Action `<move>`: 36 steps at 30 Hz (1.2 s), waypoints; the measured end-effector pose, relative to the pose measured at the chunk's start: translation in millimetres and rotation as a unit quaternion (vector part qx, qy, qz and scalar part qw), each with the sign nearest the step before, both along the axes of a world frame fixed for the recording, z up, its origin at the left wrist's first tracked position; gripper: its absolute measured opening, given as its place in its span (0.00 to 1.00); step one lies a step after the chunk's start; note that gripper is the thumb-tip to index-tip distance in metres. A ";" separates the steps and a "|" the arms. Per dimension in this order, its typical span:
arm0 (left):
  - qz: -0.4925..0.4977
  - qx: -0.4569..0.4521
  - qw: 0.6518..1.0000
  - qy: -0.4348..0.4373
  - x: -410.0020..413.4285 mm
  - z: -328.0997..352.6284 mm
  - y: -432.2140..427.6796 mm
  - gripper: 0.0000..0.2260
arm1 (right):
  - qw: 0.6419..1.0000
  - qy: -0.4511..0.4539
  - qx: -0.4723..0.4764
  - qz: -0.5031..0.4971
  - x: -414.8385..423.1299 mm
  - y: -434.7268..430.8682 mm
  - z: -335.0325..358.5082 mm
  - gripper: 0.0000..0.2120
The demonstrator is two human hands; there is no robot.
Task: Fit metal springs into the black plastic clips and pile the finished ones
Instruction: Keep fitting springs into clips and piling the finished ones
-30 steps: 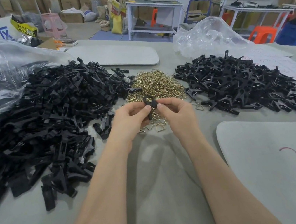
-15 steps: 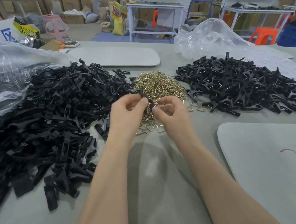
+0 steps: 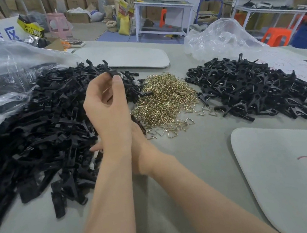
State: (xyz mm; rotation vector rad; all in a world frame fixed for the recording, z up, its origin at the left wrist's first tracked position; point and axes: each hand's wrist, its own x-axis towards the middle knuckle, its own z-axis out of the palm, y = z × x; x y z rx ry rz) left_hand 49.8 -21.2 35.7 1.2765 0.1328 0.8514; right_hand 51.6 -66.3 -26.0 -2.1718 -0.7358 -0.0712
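While the left hand (image 3: 107, 111) holds one black clip piece (image 3: 110, 72) up above the surface (image 3: 195, 160), pinched between thumb and curled fingers (image 3: 118, 81), the right hand (image 3: 139, 138) crosses beneath the left forearm towards the heap of loose black clip parts (image 3: 35, 127) on the left. Only the right fingertips (image 3: 95, 148) show past the forearm, at the heap's near edge. Whether they hold anything I cannot tell. A second dark piece (image 3: 139, 124) sits by the right thumb side, and whether it is gripped is unclear too.

This looks like the start of a fresh clip: gathering the plastic parts before a spring goes in. To do it well, the raised piece should be turned so its spring seat faces the other hand, with the pinch kept low on the body and clear of the seat. One brass-coloured wire spring should be taken from the loose ones at the near edge of the spring pile (image 3: 166, 98), where they lie singly, not from the tangled middle. Finished clips (image 3: 254, 88) are heaped on the right, well apart from the loose parts, so a completed one belongs there.
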 end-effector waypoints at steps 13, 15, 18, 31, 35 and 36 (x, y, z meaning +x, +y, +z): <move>-0.007 -0.063 0.998 -0.024 -0.1 -2.1 2.9 0.04 | 0.994 -0.077 0.002 -0.083 -2.3 -17.1 15.1 0.06; -0.008 -0.074 0.997 -0.020 3.1 -4.9 3.7 0.04 | 0.979 0.014 0.137 -0.147 5.7 -35.0 23.1 0.05; -0.075 -0.053 0.994 0.060 11.1 -15.5 -0.4 0.04 | 0.933 0.093 0.291 -0.191 15.5 -67.6 27.8 0.07; -0.266 0.025 0.937 0.226 19.4 -46.9 -20.1 0.04 | 0.918 0.098 0.322 -0.209 16.9 -89.6 12.0 0.08; -0.262 0.032 0.940 0.218 19.5 -46.9 -20.1 0.06 | 0.923 0.098 0.309 -0.206 16.9 -91.3 13.0 0.09; -0.260 0.034 0.940 0.217 19.5 -46.9 -20.1 0.07 | 0.925 0.095 0.304 -0.207 16.7 -91.3 13.0 0.09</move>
